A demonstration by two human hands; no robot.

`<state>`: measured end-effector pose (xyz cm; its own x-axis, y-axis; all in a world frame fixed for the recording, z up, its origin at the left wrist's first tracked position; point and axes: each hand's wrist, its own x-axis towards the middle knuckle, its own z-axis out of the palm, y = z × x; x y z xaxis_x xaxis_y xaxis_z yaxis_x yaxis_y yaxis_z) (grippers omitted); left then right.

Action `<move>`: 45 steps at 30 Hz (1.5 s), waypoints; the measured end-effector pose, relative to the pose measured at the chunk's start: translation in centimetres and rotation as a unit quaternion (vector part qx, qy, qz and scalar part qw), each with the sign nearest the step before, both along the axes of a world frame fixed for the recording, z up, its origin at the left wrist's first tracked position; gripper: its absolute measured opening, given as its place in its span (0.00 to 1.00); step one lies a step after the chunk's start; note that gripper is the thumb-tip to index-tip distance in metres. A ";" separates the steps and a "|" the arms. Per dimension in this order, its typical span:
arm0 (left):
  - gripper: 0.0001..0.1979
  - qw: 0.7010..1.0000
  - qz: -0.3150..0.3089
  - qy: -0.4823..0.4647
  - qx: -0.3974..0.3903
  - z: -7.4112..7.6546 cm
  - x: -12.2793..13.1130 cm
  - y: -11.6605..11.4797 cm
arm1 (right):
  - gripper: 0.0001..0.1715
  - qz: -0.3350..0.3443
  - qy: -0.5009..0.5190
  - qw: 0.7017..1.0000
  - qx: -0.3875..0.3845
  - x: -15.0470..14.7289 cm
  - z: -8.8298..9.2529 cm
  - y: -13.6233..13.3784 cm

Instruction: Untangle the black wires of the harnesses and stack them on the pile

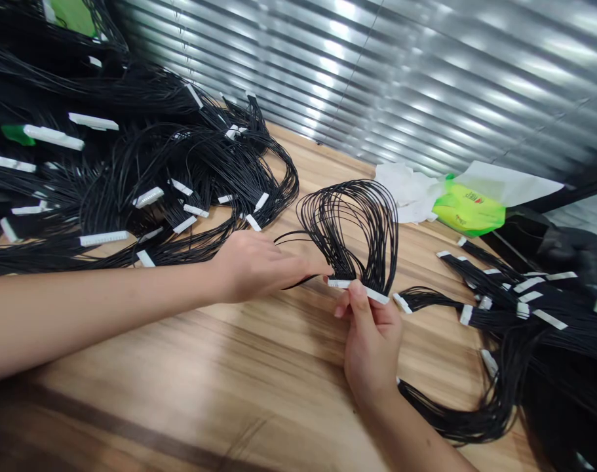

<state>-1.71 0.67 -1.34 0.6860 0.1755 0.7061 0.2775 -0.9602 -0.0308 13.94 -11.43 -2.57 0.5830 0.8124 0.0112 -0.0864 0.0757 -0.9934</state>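
Observation:
A wire harness (pixel 389 216) of many thin black wires loops up from a long white connector strip (pixel 377 295) in the middle of the view. My right hand (pixel 371 328) grips the strip from below, thumb on its near face. At the strip's left end, my left hand (pixel 263 265) has its fingertips closed by the wire roots. A loose black wire passes behind this hand and comes out below its fingers. What lies between those fingertips is partly hidden, but it seems to be that black wire.
A large heap of similar black harnesses (pixel 194 164) with white connectors fills the left side. More harnesses (pixel 504 308) lie at the right. A green-yellow tissue pack (pixel 470 208) and crumpled white tissue (pixel 406 190) sit at the back, before metallic blinds (pixel 327 72). The table (pixel 219 380) is wood-grained.

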 end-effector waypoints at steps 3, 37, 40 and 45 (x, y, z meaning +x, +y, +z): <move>0.11 1.000 -0.008 0.000 0.016 0.4 0.1 0.1 | 0.17 0.002 -0.003 1.000 -0.008 0.0 0.0 0.0; 0.13 0.982 -0.035 0.034 -0.185 0.4 0.1 -0.3 | 0.16 -0.028 0.020 0.999 -0.010 0.2 -0.1 0.3; 0.11 0.991 0.003 0.035 -0.130 0.1 0.3 -0.2 | 0.15 -0.022 0.019 1.000 -0.004 0.3 -0.1 0.4; 0.11 0.998 0.019 0.043 -0.037 -0.2 0.3 -0.1 | 0.15 -0.018 0.015 1.000 -0.007 0.3 -0.1 0.3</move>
